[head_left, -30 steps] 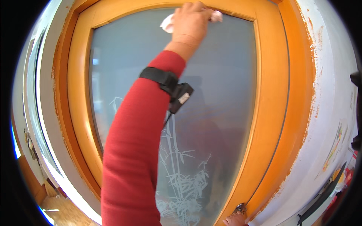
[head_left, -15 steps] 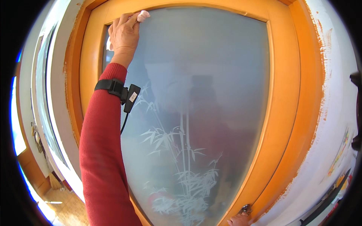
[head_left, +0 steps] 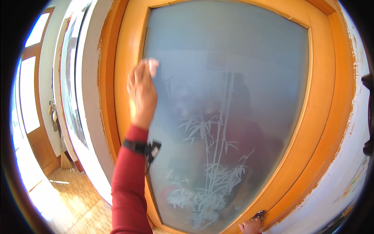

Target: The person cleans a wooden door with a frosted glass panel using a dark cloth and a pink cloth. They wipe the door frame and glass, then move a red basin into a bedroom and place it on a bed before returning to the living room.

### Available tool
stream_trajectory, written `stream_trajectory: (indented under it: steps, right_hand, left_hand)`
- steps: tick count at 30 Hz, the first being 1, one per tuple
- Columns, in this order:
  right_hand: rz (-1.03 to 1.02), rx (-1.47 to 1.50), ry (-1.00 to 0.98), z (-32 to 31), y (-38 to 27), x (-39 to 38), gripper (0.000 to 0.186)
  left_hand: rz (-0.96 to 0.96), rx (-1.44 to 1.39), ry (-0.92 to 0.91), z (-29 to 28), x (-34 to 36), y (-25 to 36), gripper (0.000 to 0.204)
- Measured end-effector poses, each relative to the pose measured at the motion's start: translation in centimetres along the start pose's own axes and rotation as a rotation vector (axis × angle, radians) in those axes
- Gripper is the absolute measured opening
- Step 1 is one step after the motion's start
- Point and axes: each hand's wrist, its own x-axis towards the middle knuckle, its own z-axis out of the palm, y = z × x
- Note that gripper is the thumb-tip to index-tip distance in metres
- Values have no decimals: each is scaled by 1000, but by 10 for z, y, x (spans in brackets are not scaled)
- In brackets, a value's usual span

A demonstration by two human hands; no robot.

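My left hand [head_left: 141, 93] is raised against the frosted glass pane [head_left: 241, 78] of an orange wooden door [head_left: 126, 58]. It presses a small white cloth [head_left: 153, 66] to the glass near the pane's left edge. A red sleeve and a black wrist strap [head_left: 142, 147] cover that arm. The glass has an etched bamboo pattern [head_left: 212, 171] in its lower part. Only the fingers of my right hand [head_left: 249, 227] show at the bottom edge, just under a small metal door fitting [head_left: 259, 214]; its grip is hidden.
A white wall with smears of orange paint [head_left: 346, 156] lies right of the door frame. To the left, a white-framed window [head_left: 72, 89], another wooden door [head_left: 33, 117] and a broom [head_left: 64, 160] stand over a sunlit tiled floor [head_left: 74, 202].
My left hand with the cloth swept from the top middle of the pane to its top left corner, then down the left edge. My right hand stayed at the bottom.
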Motion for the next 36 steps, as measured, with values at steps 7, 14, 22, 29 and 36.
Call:
stream_trajectory:
  steps: [7, 14, 22, 29, 36]
  right_hand:
    - [-76, -70, 124, 11, 4, -1, 47]
    - [-44, -53, 78, 3, 3, 2, 45]
    - [19, -204, -121, 19, 2, 3, 45]
    - [71, -123, -5, 38, 10, -3, 45]
    - [6, -43, -8, 25, 9, -7, 44]
  left_hand:
    - [-286, -319, -233, -83, -171, 71, 56]
    - [-60, -289, 81, 37, 32, 48, 40]
    - [-197, 155, 36, 101, 209, 92, 25]
    - [839, -949, -423, -20, 4, 211, 44]
    - [212, -459, 112, 86, 145, 36, 24]
